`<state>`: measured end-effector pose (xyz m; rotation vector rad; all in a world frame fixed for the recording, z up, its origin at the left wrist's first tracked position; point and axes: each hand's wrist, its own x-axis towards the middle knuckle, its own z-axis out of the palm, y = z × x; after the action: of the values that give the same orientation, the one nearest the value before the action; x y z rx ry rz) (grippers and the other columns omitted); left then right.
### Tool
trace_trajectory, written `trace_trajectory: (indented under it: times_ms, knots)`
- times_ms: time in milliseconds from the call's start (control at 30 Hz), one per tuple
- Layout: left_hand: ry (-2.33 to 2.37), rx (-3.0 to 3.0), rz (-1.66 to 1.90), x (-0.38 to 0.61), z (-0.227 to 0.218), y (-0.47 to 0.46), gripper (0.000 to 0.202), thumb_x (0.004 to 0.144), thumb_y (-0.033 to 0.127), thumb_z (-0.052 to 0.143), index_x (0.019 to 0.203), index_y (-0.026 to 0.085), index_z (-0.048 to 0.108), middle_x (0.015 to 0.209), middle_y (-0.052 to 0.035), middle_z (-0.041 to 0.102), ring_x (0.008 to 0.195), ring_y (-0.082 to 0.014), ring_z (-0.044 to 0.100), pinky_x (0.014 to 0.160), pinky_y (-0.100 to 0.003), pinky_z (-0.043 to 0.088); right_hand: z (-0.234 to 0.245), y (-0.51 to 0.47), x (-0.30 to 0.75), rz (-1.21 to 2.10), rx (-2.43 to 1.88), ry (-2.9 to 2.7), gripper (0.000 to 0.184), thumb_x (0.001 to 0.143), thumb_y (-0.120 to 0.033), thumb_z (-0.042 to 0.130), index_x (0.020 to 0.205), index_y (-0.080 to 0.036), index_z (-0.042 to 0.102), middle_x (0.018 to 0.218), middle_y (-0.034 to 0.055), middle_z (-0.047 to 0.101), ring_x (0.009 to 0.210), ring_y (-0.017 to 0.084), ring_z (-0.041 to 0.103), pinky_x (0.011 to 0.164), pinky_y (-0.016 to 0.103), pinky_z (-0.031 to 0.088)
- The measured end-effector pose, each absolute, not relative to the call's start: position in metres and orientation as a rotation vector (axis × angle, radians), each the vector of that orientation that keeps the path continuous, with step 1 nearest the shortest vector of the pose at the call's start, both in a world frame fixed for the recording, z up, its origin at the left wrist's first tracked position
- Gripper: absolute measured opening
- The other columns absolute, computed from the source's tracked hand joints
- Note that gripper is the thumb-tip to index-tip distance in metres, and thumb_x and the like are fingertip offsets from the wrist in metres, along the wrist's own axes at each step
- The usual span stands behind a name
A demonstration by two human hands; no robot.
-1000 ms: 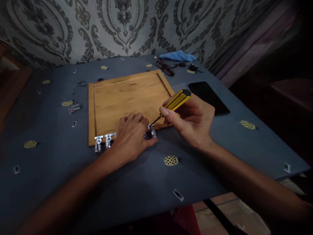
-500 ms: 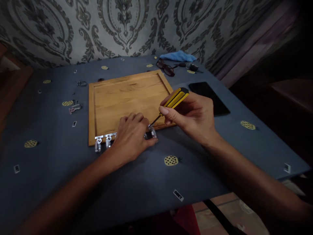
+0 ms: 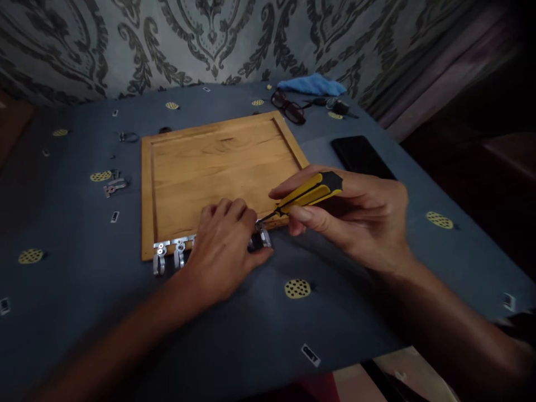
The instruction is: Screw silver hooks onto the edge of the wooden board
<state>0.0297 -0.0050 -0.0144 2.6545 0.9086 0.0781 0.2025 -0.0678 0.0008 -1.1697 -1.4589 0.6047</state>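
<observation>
A wooden board lies flat on the blue table. Along its near edge runs a silver hook rail, partly hidden under my left hand, which presses down on it with fingers curled. My right hand is closed around a yellow and black screwdriver. Its tip rests on the rail's right end, right beside my left fingertips.
A black phone lies right of the board. Glasses, a blue cloth and keys sit at the back right. Small metal parts and a ring lie left of the board. Patterned wallpaper rises behind the table.
My right hand has rolled the screwdriver handle flatter and lower, its tip staying on the rail's end. The view has shifted a little nearer and down. My left hand stays on the rail.
</observation>
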Motion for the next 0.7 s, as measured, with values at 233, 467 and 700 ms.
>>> trace_trajectory:
  times_ms: [233,467,700]
  knots:
    - [0.890,2.669,0.153,0.028,-0.019,-0.005,0.030,0.084,0.039,0.078,0.102,0.017,0.068,0.109,-0.0085,0.066,0.107,-0.0316,0.058,0.092,-0.049,0.046,-0.003,-0.071,0.203,0.544,-1.218,-1.421,0.007,0.086,-0.019,0.077,0.086,-0.025,0.079,0.079,-0.0009,0.075,0.049,0.010,0.061,0.042,0.025,0.048]
    - [0.876,2.659,0.173,0.028,-0.019,-0.005,0.031,0.082,0.038,0.080,0.102,0.016,0.067,0.108,-0.0079,0.066,0.106,-0.0312,0.058,0.093,-0.049,0.046,-0.007,-0.071,0.200,0.322,-1.307,-1.475,0.012,0.080,-0.026,0.083,0.079,-0.027,0.071,0.070,-0.0002,0.067,0.060,0.019,0.063,0.048,0.035,0.045]
    - [0.859,2.672,0.212,0.026,-0.021,-0.005,0.030,0.083,0.038,0.079,0.100,0.016,0.067,0.105,-0.0071,0.066,0.103,-0.0306,0.058,0.090,-0.049,0.046,-0.007,-0.071,0.192,0.232,-1.294,-1.449,0.021,0.080,-0.017,0.080,0.073,-0.028,0.065,0.069,-0.0009,0.065,0.066,0.020,0.065,0.055,0.037,0.049]
